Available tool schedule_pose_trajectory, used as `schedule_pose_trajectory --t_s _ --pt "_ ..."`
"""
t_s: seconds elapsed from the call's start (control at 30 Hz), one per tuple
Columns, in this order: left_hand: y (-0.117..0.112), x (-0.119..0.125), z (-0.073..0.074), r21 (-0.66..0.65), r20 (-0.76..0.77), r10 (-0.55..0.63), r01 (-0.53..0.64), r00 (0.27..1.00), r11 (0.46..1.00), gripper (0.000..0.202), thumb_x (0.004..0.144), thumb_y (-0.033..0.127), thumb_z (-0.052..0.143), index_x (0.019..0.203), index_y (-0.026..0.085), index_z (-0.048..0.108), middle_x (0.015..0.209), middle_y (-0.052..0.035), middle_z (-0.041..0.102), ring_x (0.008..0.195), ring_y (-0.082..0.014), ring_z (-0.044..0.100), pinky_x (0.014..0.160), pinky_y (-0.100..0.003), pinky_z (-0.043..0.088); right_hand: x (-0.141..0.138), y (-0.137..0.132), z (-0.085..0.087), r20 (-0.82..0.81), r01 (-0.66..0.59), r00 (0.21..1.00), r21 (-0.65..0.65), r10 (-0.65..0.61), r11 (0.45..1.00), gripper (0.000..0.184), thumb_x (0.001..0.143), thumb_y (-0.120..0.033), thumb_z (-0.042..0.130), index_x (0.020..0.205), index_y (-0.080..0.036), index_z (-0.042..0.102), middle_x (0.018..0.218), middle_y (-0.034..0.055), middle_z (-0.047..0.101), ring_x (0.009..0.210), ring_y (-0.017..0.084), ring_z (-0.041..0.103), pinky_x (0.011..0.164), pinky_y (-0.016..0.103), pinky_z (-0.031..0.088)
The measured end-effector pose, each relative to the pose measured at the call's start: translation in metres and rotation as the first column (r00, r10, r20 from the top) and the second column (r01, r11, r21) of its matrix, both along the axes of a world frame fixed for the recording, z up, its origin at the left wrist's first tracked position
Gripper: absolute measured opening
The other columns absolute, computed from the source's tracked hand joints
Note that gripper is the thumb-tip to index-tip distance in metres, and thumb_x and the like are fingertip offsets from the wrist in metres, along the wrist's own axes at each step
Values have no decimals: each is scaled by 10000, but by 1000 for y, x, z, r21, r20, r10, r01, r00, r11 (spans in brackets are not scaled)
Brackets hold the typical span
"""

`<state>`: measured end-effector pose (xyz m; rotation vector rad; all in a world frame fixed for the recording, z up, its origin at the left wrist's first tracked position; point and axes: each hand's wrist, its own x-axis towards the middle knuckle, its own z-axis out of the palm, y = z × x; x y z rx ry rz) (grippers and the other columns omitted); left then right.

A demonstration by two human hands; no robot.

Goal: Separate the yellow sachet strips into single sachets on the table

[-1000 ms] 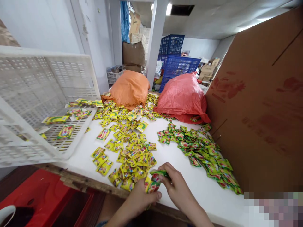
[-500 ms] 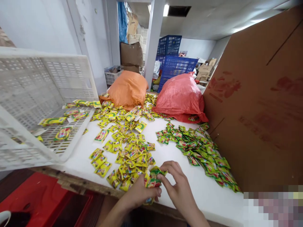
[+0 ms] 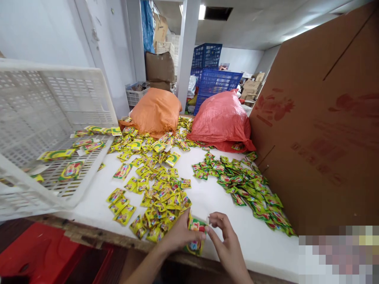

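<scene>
Left hand (image 3: 175, 238): closed round a small stack of sachets (image 3: 195, 236), thumb across the face, at 6 o'clock on the white table (image 3: 207, 197), right over its near edge.
Right hand (image 3: 229, 246): thumb and forefinger pinched together on the stack's upper right corner (the other fingers curl loose).
Stack's lie: long axis roughly 12 to 6 o'clock; it sits at 9 o'clock from the right hand, touching both hands.
Yellow pile (image 3: 160, 189): just beyond the left hand, at about 11 o'clock; the left is the nearer hand.
Green pile (image 3: 251, 189): at 2 o'clock, well apart from both hands, along the cardboard sheet (image 3: 319, 138).
Far end: orange sack (image 3: 155, 110), red sack (image 3: 220, 118).
At 9 o'clock: a tipped white crate (image 3: 59, 102).
</scene>
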<state>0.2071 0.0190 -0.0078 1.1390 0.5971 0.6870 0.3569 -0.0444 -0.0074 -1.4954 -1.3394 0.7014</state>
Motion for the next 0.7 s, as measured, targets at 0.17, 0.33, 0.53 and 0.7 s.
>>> schedule_pose_trajectory --t_s 0.17,0.33,0.53,0.7 --pt "-17 -4 -12 154 -41 229 -220 973 963 601 735 216 624 1234 214 289 971 -48 543 858 -170 580 768 -292 446 5 -4 -21 -76 82 994 15 -81 997 243 807 -368 547 974 -201 489 809 20 557 782 171 552 741 285 452" --pt "-17 -12 -8 144 -53 109 -101 993 984 362 765 166 562 1109 200 455 912 -29 565 856 -167 574 746 -271 446 3 0 -13 -50 -76 996 0 76 997 208 836 -337 508 981 -200 569 945 55 613 902 188 570 795 265 450" --pt "-7 -13 -8 128 1 134 -133 991 983 167 761 189 579 902 171 490 794 -7 549 767 -143 556 685 -242 430 -5 14 -1 10 -158 987 39 157 987 178 860 -316 470 897 -197 597 894 54 627 875 185 578 781 260 453" --pt "-9 -13 -7 66 84 131 -137 988 988 483 766 192 578 1198 231 366 937 -36 578 835 -164 579 759 -293 452 -3 13 -10 -62 -78 995 7 78 997 336 855 -324 483 1163 -187 486 889 50 644 817 173 606 750 266 482"
